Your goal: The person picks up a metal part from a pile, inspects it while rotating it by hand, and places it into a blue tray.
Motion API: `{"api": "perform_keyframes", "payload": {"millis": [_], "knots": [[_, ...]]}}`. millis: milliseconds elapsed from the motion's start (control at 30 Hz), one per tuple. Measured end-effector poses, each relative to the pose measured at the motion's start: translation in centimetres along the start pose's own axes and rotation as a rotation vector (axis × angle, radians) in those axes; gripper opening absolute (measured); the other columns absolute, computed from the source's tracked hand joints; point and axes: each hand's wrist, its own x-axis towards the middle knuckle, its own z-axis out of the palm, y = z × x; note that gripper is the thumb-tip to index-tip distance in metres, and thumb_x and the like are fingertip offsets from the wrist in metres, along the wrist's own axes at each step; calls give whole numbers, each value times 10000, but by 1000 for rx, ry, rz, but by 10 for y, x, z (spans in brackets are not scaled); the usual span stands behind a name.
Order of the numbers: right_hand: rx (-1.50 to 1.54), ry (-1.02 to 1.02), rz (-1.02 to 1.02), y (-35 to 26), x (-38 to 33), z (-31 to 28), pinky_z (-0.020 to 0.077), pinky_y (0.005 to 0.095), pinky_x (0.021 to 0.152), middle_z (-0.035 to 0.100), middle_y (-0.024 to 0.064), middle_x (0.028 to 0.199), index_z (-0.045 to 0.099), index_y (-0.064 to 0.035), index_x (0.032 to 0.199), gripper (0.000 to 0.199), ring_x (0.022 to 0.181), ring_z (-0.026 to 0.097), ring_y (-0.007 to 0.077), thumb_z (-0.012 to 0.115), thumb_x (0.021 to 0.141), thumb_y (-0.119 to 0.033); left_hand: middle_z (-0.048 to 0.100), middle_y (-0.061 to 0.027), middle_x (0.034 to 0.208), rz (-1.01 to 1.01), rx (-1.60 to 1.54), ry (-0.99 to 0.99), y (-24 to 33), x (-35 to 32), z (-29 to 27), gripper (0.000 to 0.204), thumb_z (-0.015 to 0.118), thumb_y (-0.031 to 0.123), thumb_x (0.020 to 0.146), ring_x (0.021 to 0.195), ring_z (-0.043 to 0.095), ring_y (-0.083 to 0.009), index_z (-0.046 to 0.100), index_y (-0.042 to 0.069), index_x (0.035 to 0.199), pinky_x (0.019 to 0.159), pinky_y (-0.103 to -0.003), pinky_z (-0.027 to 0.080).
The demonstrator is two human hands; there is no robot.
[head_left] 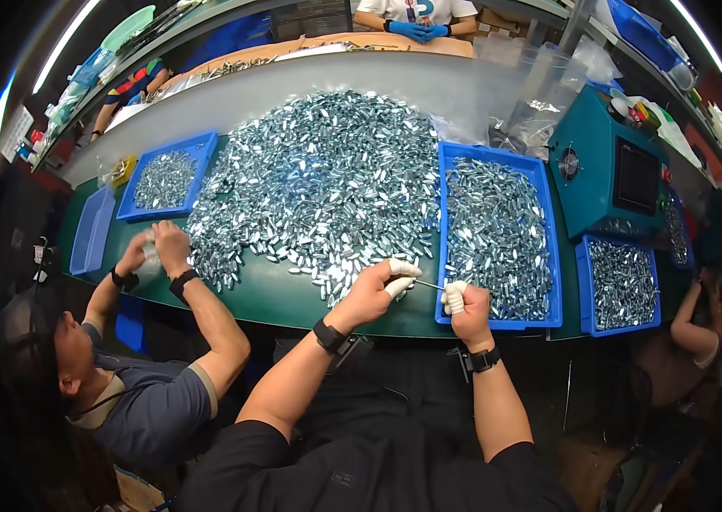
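Off-white finger covers are on the fingertips of both my hands. My left hand (pixel 369 290) is closed in a pinch just over the table's near edge; anything small between its thumb and index finger is too small to make out. In a fist, my right hand (pixel 470 314) grips a thin metal rod (pixel 430 284), whose free end reaches the left fingertips. The rod's other end is hidden inside the fist. Beyond my left hand spreads a large heap of small shiny metal parts (pixel 327 179). A blue tray (pixel 556 282) full of similar parts lies just beyond my right hand.
On the green table (pixel 280 290), a smaller blue tray (pixel 126 205) of parts and a narrow blue bin (pixel 92 230) stand left. Right are a teal machine (pixel 587 171) and another blue tray (pixel 585 299). A co-worker's hands (pixel 165 246) work close at left; other people sit across and far right.
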Motion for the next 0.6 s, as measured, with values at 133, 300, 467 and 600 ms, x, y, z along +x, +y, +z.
{"api": "perform_keyframes", "payload": {"millis": [133, 300, 467, 600], "knots": [[-44, -21, -16, 0, 2, -2, 406, 249, 465, 592, 34, 584, 624, -2, 725, 275, 493, 544, 93, 590, 938, -171, 618, -23, 965, 117, 176, -3, 3, 1, -2, 199, 584, 48, 923, 884, 582, -116, 670, 72, 1101, 808, -276, 473], [-114, -52, -90, -4, 6, 4, 399, 263, 459, 591, 58, 576, 620, -2, 696, 279, 479, 545, 121, 594, 929, -154, 634, -24, 870, 247, 346, 18, -2, 0, 3, 179, 606, 66, 913, 808, 598, -116, 666, 62, 1082, 754, -278, 491], [-36, -96, -32, 3, -1, 1, 368, 225, 459, 560, -13, 570, 606, -15, 677, 340, 499, 481, 49, 555, 965, -188, 622, -29, 748, -250, -193, -5, 0, 4, 27, 217, 624, 88, 904, 703, 596, -95, 627, 38, 1115, 667, -259, 491], [-3, -132, 13, 6, 1, 3, 336, 217, 453, 549, -23, 575, 590, -30, 654, 370, 496, 446, 36, 541, 976, -205, 630, -40, 757, -72, -167, 0, 1, 1, 34, 253, 624, 87, 900, 690, 598, -82, 588, 21, 1142, 642, -248, 486]]}}
